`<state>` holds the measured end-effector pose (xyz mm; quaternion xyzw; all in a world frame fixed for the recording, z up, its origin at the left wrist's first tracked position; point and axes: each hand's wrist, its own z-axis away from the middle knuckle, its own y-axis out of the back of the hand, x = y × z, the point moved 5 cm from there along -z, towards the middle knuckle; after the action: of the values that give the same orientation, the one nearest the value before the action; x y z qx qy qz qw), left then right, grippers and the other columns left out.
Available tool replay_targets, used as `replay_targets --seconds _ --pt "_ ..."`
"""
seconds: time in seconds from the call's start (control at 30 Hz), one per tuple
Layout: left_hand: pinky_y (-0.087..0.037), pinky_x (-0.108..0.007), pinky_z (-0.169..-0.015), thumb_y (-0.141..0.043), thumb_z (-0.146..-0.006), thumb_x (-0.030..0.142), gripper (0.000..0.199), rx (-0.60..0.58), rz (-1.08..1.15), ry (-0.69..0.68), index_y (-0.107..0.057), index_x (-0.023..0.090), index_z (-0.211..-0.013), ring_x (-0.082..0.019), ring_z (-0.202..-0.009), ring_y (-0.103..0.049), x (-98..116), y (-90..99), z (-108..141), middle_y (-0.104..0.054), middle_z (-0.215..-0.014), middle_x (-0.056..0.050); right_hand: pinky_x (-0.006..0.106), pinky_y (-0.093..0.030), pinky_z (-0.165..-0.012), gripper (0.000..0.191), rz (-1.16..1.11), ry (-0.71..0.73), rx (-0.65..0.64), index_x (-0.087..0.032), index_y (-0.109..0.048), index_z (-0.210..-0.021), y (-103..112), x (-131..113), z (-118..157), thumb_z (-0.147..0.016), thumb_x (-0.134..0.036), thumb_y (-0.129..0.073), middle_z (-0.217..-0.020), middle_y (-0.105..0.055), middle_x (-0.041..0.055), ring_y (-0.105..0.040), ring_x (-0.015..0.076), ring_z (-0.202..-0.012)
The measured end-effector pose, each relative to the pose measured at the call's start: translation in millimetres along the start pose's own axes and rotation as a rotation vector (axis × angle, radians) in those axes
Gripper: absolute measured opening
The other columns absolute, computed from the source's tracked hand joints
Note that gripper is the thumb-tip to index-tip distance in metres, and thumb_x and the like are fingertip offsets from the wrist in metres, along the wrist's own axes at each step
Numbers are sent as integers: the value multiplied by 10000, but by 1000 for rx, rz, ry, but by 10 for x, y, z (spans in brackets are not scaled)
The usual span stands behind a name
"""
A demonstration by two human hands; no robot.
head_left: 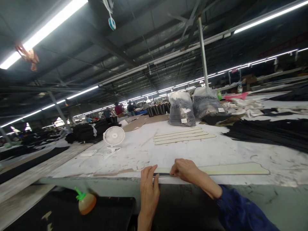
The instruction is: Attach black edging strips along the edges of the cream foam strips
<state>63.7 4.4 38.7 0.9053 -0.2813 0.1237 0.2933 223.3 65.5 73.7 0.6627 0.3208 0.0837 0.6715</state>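
A long pale yellow strip lies along the front edge of the white-covered table. On its left part is a narrow black piece. My left hand rests at the left end of that piece, fingers apart, with the thumb beside it. Pinched fingers of my right hand hold the black piece's right end against the strip. Farther back, several similar pale strips lie side by side on the table.
A small white fan stands at the back left. Two bagged bundles sit behind the pale strips. Black material is piled at the right. Below the table edge, a bottle with a green nozzle lies on a black surface. People are far behind.
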Motion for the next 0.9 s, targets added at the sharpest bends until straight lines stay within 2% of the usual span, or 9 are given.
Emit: replay_targets --seconds 0.1,0.17,0.27,0.37,0.5,0.63,0.77,0.9 --pt "-452 -373 -879 -346 -925 180 321 -225 116 -37 -564 213 -1159 -194 -964 -540 161 -233 -33 -607 -997 -79 284 -464 -762 353 19 28 29 -310 -758 -939 -17 5 -7 -770 -118 -514 -1007 -705 50 -647 223 -941" --pt "-463 -371 -837 -318 -922 164 342 -307 127 -52 -559 200 -1162 -196 -913 -546 196 -366 -35 -615 -942 -79 294 -467 -758 357 33 42 38 -330 -754 -944 -31 2 -11 -779 -130 -508 -1014 -702 53 -651 226 -931" --pt "-461 -391 -824 -307 -906 142 351 -318 104 -58 -568 179 -1138 -206 -873 -544 152 -474 -26 -615 -894 -80 309 -475 -752 355 43 62 38 -352 -749 -952 -27 2 2 -799 -152 -498 -1006 -702 55 -654 235 -923" --pt "-452 -395 -837 -297 -909 145 348 -316 106 -42 -569 168 -1125 -205 -881 -537 85 -502 -15 -612 -897 -80 297 -472 -775 336 -1 90 48 -343 -743 -981 48 80 51 -799 -168 -521 -988 -708 48 -648 221 -926" --pt "-456 -362 -820 -304 -920 170 349 -337 130 -30 -586 174 -1124 -199 -895 -538 79 -487 -19 -613 -901 -75 268 -452 -827 284 -125 63 117 -265 -746 -995 248 378 203 -806 -185 -550 -975 -721 42 -630 201 -949" --pt "-455 -351 -833 -308 -918 168 391 -343 108 -17 -620 225 -1147 -191 -908 -533 81 -477 -17 -610 -922 -64 268 -449 -814 271 -131 4 111 -245 -752 -974 367 632 406 -802 -190 -549 -937 -729 39 -631 201 -920" --pt "-464 -346 -804 -334 -894 143 428 -393 56 -92 -638 276 -1165 -185 -878 -521 44 -507 -8 -584 -909 -58 283 -453 -825 296 -99 -76 86 -256 -754 -973 351 735 532 -788 -175 -538 -961 -725 47 -630 208 -926" --pt "-469 -335 -787 -339 -878 104 464 -430 32 -144 -657 325 -1133 -175 -861 -511 17 -522 -12 -566 -904 -52 282 -451 -859 326 -111 -61 99 -266 -754 -972 274 781 558 -776 -149 -520 -967 -722 32 -621 201 -956"
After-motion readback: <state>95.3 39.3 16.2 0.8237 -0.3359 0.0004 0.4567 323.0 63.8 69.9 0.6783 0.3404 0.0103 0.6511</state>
